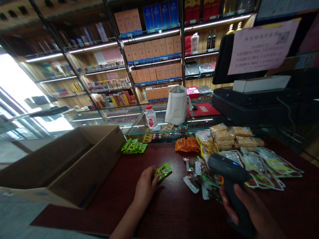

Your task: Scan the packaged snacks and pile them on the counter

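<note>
My left hand (146,184) is closed on the near left end of a small green snack packet (163,171), low over the dark red counter. In my right hand (249,202) is a black handheld barcode scanner (228,167), fingers wrapped round its handle; a blue light glows on top. The scanner's head points left, above several small clear-wrapped snacks (199,176). More green packets (134,146) lie in a pile beside the cardboard box. Orange packets (186,144) sit behind the wrapped snacks. Flat green-and-white pouches (261,162) are fanned out at the right, partly behind the scanner.
An open cardboard box (72,176) stands at the left. Bundled tan snack packs (234,137) lie at the back right, near a black monitor (221,59). A red-capped plastic jar (151,118) and a white bag (176,105) stand on the glass case (139,127).
</note>
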